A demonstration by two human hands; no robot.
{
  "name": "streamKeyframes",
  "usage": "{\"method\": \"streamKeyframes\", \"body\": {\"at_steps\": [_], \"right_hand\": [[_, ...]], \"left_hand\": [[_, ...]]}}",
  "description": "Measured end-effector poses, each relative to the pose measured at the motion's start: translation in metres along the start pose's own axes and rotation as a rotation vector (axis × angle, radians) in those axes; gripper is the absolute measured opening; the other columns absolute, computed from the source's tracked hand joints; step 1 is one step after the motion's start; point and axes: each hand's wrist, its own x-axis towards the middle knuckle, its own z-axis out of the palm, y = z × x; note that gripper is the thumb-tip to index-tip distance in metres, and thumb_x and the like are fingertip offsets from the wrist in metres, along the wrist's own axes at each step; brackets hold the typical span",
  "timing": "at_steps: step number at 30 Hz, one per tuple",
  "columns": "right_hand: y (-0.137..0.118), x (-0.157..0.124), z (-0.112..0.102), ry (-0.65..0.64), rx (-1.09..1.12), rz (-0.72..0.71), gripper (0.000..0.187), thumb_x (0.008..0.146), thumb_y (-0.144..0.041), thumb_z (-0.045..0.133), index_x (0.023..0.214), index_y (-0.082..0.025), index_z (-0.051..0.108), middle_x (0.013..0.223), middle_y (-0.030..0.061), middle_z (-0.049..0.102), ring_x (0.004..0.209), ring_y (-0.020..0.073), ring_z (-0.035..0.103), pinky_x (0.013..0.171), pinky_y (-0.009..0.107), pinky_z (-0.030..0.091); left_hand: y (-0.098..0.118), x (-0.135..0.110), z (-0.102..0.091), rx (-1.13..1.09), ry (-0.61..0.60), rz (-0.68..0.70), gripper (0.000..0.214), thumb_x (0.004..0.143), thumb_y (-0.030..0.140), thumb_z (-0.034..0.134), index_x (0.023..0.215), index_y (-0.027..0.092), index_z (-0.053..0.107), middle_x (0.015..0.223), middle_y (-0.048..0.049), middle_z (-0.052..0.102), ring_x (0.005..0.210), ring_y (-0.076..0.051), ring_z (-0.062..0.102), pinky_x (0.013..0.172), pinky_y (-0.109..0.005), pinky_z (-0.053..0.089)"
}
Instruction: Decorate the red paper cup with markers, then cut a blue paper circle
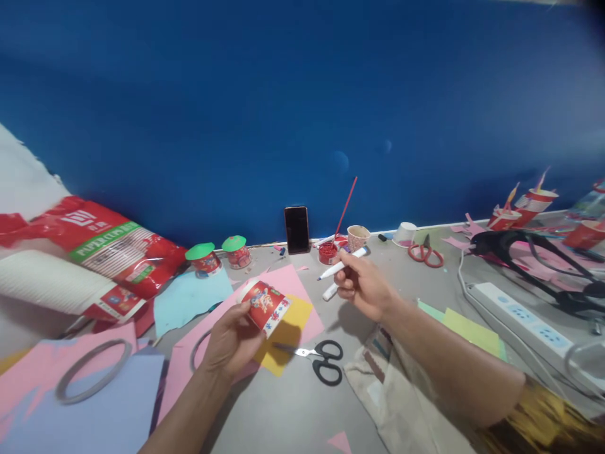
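In my left hand (236, 340) is a red and white printed paper cup (265, 305), tilted on its side above the coloured paper. My right hand (363, 284) pinches a white marker (341, 265) with a dark blue end, its tip pointing left toward the cup. Just below that hand a white marker cap or second pen (330, 291) shows in part. Black-handled scissors (321, 360) lie open on the table, their blades over a yellow sheet (297, 315). Under the cup and left hand a pink sheet (283, 277) is spread out.
A phone (297, 229) leans against the blue wall. Two green-topped paper cups (201, 258) stand to its left, beside a red paper cup bag (108, 239). Red-handled scissors (426, 253), a power strip (524, 315) and a black strap-like frame (520, 249) occupy the right. A beige cloth (392, 391) lies below my right forearm.
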Motion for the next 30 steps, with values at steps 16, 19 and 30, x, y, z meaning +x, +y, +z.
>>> {"method": "streamKeyframes", "body": {"at_steps": [16,19,30], "right_hand": [[0.035,0.035,-0.057,-0.022,0.016,-0.180,0.046,0.070,-0.047,0.094,0.064,-0.023,0.055,0.048,-0.0084,0.047,0.042,0.0073,0.029,0.041,0.021,0.032],[0.031,0.039,-0.059,0.001,0.018,-0.178,0.042,0.067,-0.046,0.095,0.068,-0.022,0.060,0.048,-0.0088,0.049,0.042,0.0066,0.028,0.041,0.020,0.030],[0.034,0.036,-0.054,0.055,-0.030,-0.169,0.051,0.063,-0.054,0.100,0.071,-0.020,0.063,0.047,-0.0093,0.051,0.041,0.0047,0.032,0.041,0.018,0.029]], "left_hand": [[-0.003,0.006,-0.013,0.679,-0.113,0.353,0.062,0.067,0.033,0.091,0.127,0.026,0.076,0.117,-0.0102,0.080,0.111,-0.038,0.077,0.095,-0.052,0.065],[-0.006,0.010,-0.017,1.007,-0.064,0.551,0.067,0.067,0.033,0.088,0.132,0.029,0.074,0.150,-0.0133,0.065,0.147,-0.045,0.058,0.116,-0.057,0.058],[-0.021,0.017,-0.025,1.212,-0.021,0.610,0.088,0.079,0.039,0.082,0.159,0.033,0.046,0.173,-0.0164,0.040,0.163,-0.046,0.041,0.133,-0.069,0.037]]}}
